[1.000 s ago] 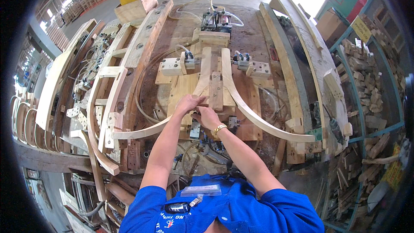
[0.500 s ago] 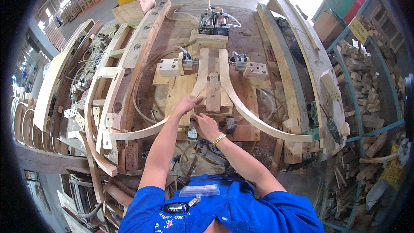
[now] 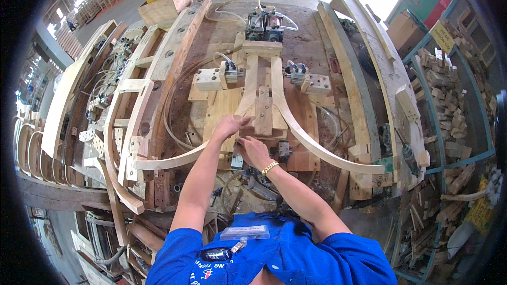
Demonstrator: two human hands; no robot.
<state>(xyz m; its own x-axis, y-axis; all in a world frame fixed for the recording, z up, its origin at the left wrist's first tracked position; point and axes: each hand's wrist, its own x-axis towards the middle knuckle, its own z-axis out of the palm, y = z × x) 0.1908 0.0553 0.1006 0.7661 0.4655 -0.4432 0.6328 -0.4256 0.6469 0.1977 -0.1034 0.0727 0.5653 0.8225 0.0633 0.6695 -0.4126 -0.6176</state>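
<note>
Two pale curved wooden pieces (image 3: 296,126) lie clamped in the jig, flaring apart toward the person.

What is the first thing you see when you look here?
Two long curved wooden pieces sweep out like an upside-down V across the middle of the wooden workbench. The left hand and right hand press near where they meet. To the right, scrap wood is piled high.

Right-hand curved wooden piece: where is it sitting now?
In the head view, the right curved piece lies on the jig, sweeping from the centre block out to the person's right, just beyond the right hand.
</note>
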